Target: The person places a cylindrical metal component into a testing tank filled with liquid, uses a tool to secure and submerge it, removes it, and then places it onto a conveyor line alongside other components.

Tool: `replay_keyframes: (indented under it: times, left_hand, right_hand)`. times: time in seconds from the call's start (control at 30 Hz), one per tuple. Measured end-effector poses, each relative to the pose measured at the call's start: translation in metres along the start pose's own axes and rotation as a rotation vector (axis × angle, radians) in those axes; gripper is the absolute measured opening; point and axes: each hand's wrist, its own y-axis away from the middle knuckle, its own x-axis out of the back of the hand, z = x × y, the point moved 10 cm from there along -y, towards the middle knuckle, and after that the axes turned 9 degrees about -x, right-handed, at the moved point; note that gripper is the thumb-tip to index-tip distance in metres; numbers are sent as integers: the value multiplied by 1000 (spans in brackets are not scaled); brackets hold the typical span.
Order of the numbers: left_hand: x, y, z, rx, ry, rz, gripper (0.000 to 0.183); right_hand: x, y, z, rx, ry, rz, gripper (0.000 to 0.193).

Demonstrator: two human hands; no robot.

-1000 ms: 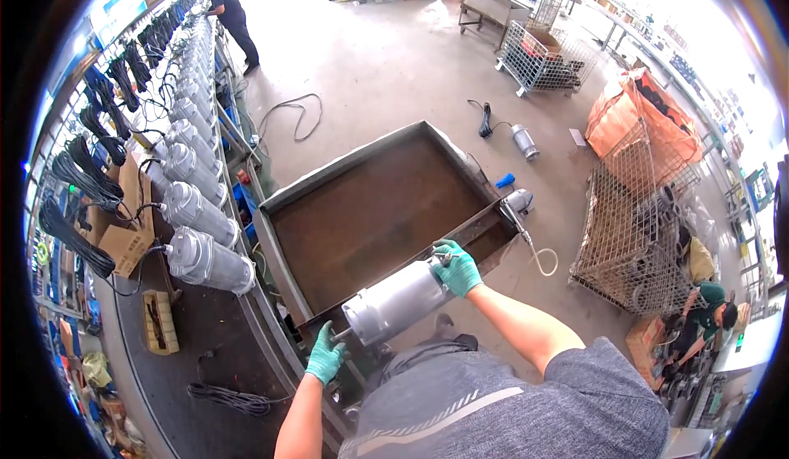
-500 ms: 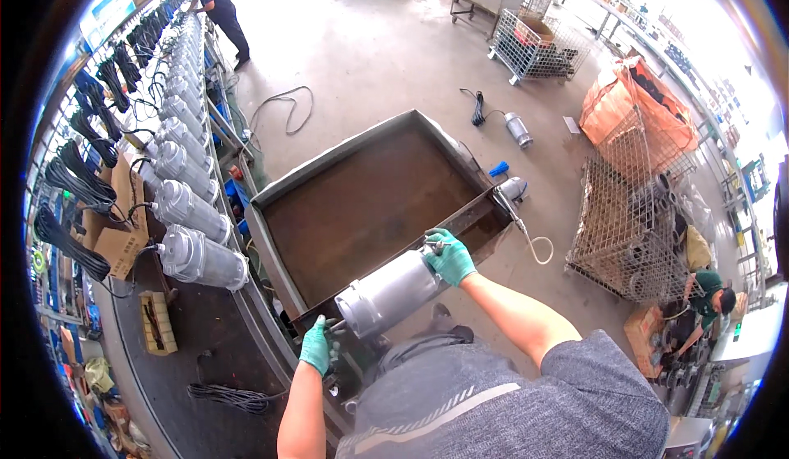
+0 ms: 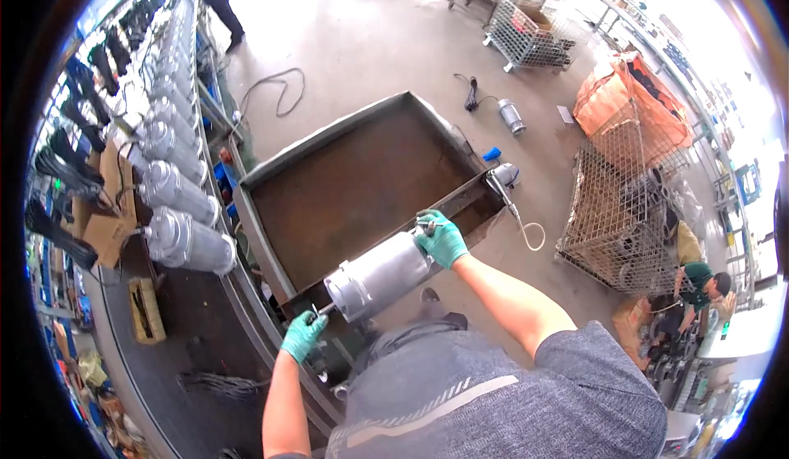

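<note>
A grey cylindrical pump motor (image 3: 382, 274) is held level in front of my body, over the near edge of a metal tank (image 3: 261, 241). My left hand (image 3: 302, 336), in a green glove, is closed around a short stub that sticks out of the motor's left end. At the other end, my green-gloved right hand (image 3: 444, 241) grips a small metal fitting; its fingers hide part of it. Brown liquid (image 3: 362, 188) fills the tank beyond the motor.
Similar motors (image 3: 187, 241) with coiled black cables line the bench on my left. A yellowish box (image 3: 146, 311) lies on the dark bench top. Another motor (image 3: 511, 117) lies on the floor. Wire cages (image 3: 616, 221) stand right. One person (image 3: 218, 3) is far left, another (image 3: 699, 286) right.
The whole view has shifted, so most things appear a little higher and further left. The motor stays in both hands over the tank's edge. My left fingers look more tightly curled at its end.
</note>
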Motion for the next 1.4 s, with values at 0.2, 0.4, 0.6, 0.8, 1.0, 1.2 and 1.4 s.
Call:
replay_keyframes:
  times: [0.2,0.4,0.6,0.8,1.0,1.2,1.4]
  left_hand:
    - [11,-13,16,-233,-261,157,37]
    - [13,5,39,-392,-614,395,38]
    - [9,-5,36,-268,-702,223,42]
    - [11,1,40,-463,-762,378,32]
    - [9,5,31,-446,-705,459,31]
    - [4,26,36,-321,-458,489,65]
    - [13,87,-6,-275,-108,784,71]
  right_hand:
    - [9,-11,-1,110,-43,63,24]
    - [0,-13,3,40,-86,53,18]
    - [2,-10,1,45,-27,73,16]
    - [5,-2,-9,89,10,74,24]
    - [5,2,-6,0,-84,31,29]
    - [14,10,4,-19,-307,-217,65]
    - [121,-3,83,103,177,-6,72]
